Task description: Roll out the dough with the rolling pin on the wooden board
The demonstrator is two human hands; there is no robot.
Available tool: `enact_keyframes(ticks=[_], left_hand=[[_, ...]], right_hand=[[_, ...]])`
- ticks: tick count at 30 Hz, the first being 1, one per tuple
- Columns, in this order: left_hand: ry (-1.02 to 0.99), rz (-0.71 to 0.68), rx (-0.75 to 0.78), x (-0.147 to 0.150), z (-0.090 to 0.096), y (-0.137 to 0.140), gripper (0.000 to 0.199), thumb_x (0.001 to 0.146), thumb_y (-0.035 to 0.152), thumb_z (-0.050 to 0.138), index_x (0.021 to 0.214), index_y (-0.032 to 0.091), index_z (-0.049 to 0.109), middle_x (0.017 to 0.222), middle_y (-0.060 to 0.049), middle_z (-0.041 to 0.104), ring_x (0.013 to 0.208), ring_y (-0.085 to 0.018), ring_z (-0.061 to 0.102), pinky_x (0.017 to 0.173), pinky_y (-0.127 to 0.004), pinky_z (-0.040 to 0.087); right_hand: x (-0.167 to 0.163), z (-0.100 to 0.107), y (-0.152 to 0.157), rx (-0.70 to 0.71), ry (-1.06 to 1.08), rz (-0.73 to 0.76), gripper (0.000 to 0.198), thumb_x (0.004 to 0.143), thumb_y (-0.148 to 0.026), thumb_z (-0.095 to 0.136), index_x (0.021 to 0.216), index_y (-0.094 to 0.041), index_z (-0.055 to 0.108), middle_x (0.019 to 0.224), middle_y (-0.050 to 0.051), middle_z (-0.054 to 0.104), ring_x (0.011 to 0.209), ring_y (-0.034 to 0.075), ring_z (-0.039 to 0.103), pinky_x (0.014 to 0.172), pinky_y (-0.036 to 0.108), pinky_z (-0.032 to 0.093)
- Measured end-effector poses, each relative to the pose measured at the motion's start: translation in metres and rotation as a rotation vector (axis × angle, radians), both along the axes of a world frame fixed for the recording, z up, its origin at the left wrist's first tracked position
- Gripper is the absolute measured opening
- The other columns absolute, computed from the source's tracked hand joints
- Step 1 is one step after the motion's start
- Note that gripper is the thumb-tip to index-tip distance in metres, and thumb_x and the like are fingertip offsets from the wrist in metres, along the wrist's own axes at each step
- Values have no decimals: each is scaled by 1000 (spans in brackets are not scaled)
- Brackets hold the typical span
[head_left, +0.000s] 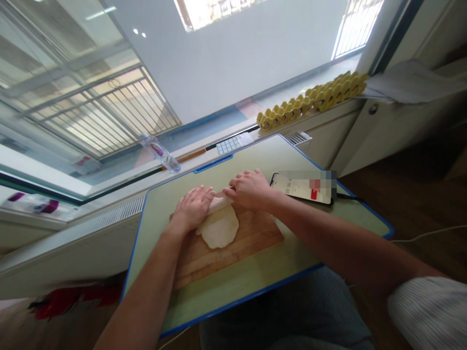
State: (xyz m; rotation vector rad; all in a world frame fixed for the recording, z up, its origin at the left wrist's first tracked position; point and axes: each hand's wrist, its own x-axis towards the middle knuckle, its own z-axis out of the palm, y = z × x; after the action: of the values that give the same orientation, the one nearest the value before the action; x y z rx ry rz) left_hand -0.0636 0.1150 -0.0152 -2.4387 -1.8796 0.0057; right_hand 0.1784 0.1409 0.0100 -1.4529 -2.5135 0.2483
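Observation:
A flattened sheet of pale dough (220, 229) lies on a wooden board (233, 257). Along its far edge runs a whitish roll (218, 204), which looks like the dough's own rolled-up edge; my hands partly cover it. My left hand (194, 206) rests palm down over the left part of this roll, fingers stretched out flat. At the roll's right end, my right hand (251, 189) has its fingers curled around the dough edge. The fingertips of the two hands are close together.
The board sits on a small blue-edged table (255, 282). A phone (304, 188) lies right of my right hand. Beyond the table, the windowsill holds a plastic bottle (160, 153) and yellow egg cartons (314, 99). A white cable (426, 236) runs at the right.

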Motion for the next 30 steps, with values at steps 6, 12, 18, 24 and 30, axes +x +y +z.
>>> enact_keyframes(ticks=[6,12,18,24,30], left_hand=[[4,23,17,11,4,-23,57,112,49,24,153,25,56,158,-10,57,151,-26,47,125,-52,37],[-8,100,46,30,12,-54,64,111,55,19,156,26,53,164,-9,50,153,-28,44,126,-53,35],[-16,90,72,46,17,-81,63,110,58,29,162,26,44,167,-9,45,155,-31,40,127,-55,34],[-34,80,79,50,15,-93,70,107,63,31,164,22,39,169,-11,43,157,-33,36,127,-56,33],[-54,129,-23,43,21,-76,66,108,64,22,161,31,45,170,-6,41,158,-29,35,129,-53,29]], right_hand=[[0,1,-1,6,-4,11,54,104,-55,38,103,-21,80,119,15,78,111,32,66,97,48,41],[0,1,-2,6,-2,19,56,104,-59,38,105,-23,81,121,13,78,113,34,66,97,50,43],[-1,2,-3,-35,-16,17,59,104,-63,36,112,-23,80,127,15,75,118,34,64,102,51,40],[-2,2,-5,-1,-5,30,55,103,-59,40,109,-21,79,123,15,76,115,35,65,101,54,40],[-3,2,-9,18,-9,30,55,106,-54,35,109,-20,78,124,16,76,116,35,64,107,59,35]])
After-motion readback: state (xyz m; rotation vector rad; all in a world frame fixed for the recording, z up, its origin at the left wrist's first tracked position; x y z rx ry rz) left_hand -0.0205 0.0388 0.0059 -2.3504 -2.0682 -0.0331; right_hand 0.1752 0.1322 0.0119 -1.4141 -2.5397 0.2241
